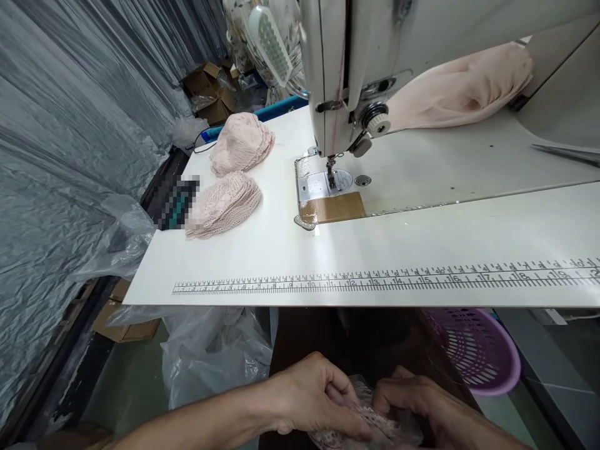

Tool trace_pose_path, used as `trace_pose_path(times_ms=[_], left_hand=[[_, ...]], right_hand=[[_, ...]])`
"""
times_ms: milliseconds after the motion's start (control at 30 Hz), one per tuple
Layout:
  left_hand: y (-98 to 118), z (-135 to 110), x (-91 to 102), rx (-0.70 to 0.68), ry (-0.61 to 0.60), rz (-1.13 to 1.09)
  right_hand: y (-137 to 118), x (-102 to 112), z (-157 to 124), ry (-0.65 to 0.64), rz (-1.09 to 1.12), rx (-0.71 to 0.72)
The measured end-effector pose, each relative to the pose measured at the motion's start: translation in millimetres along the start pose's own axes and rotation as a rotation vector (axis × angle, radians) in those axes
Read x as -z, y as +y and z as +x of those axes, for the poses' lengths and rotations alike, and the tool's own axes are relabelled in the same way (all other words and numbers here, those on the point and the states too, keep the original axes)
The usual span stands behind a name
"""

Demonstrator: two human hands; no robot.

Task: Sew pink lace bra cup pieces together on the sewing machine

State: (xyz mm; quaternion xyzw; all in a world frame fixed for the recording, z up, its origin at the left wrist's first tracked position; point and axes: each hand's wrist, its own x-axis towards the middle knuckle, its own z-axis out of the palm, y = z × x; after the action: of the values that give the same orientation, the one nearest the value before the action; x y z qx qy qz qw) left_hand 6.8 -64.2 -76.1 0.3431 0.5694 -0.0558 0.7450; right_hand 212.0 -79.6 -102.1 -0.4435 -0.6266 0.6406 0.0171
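Observation:
At the bottom of the view, below the table's front edge, my left hand (323,397) is closed on a bunch of pale pink lace (363,431), thumb laid over its top. My right hand (412,397) pinches the same lace from the other side, its fingertips partly hidden in the folds. Thin clear plastic shows around the lace. Two stacks of pale pink lace pieces, a farther one (241,144) and a nearer one (225,206), lie on the left of the white table.
A sewing machine (337,81) stands on the white table (262,256), which has a printed ruler (375,282) along its front. Pink fabric (464,87) lies under the machine arm, with scissors (567,152) at right. A purple basket (487,356) and clear plastic bags (210,350) are below.

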Motion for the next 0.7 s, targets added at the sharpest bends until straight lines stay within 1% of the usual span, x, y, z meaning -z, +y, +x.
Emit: trace_pose_path(times_ms=[100, 200, 333, 400, 467, 600, 700], left_hand=[[2, -4, 2.0, -0.045, -0.032, 0.002], [-4, -5, 8.3, -0.124, -0.053, 0.081], [-10, -4, 10.3, -0.117, -0.07, 0.19], [-8, -4, 8.2, -0.14, -0.05, 0.24], [-3, -7, 6.7, -0.195, -0.04, 0.288], [5, -18, 7.7, -0.302, -0.082, 0.331], [6, -21, 10.9, -0.284, -0.109, 0.302]], right_hand=[[0, 1, 1, 0.003, 0.011, 0.019], [1, 9, -1, -0.015, 0.051, 0.039], [-3, 16, 1, -0.081, 0.09, 0.035], [-6, 13, 4, -0.116, 0.138, 0.035], [-8, 9, 7, -0.122, 0.179, 0.04], [-6, 5, 6, -0.073, 0.26, 0.112], [-1, 7, 4, -0.087, 0.293, 0.112]])
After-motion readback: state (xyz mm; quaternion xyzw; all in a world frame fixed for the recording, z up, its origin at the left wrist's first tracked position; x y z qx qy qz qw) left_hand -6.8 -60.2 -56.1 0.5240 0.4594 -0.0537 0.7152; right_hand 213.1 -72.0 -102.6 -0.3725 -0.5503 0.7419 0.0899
